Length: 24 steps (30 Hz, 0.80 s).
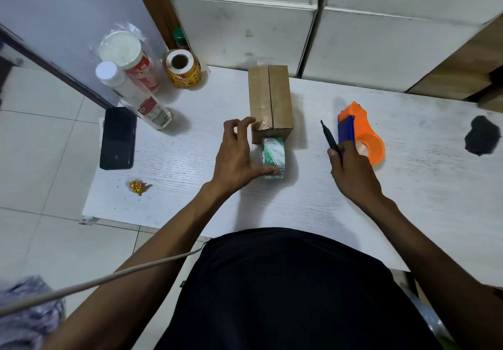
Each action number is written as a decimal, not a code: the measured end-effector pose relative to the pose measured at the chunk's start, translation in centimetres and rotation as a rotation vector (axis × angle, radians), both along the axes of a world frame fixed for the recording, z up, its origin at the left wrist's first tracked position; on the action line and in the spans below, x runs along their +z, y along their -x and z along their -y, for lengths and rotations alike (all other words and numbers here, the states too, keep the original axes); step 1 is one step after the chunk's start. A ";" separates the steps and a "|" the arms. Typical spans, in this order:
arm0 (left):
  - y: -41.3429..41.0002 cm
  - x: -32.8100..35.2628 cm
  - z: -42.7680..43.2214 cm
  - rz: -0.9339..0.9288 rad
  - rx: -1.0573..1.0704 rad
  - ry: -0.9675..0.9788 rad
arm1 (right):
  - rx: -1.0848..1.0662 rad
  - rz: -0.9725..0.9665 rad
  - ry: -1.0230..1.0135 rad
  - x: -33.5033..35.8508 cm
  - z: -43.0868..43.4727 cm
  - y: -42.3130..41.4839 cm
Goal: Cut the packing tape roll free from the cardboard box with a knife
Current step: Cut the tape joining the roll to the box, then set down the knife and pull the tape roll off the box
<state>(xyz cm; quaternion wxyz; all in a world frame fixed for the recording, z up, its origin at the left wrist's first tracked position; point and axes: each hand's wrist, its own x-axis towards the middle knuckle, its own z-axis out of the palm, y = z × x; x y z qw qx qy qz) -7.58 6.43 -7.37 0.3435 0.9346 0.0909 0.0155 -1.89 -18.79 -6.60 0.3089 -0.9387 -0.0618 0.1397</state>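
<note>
A brown cardboard box (270,101), taped along its top seam, stands in the middle of the white table (299,200). Against the box's near end stands a roll of packing tape (274,156) with green print, on its edge. My left hand (238,155) hovers with fingers spread; its thumb touches the roll's near side and its fingertips reach the box's near left corner. To the right, my right hand (351,170) is closed around a slim black knife (328,135) whose tip points away from me, apart from the box.
An orange and blue tape dispenser (363,134) lies just beyond my right hand. At the left are a black phone (117,138), two bottles (130,91), a label roll (182,69) and a crumpled wrapper (138,187). A dark blot (481,139) marks the far right. White boxes are stacked behind.
</note>
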 end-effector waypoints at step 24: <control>1.2 -1.0 2.0 -0.356 0.113 0.688 | -0.074 0.022 0.246 -5.1 -1.0 -0.6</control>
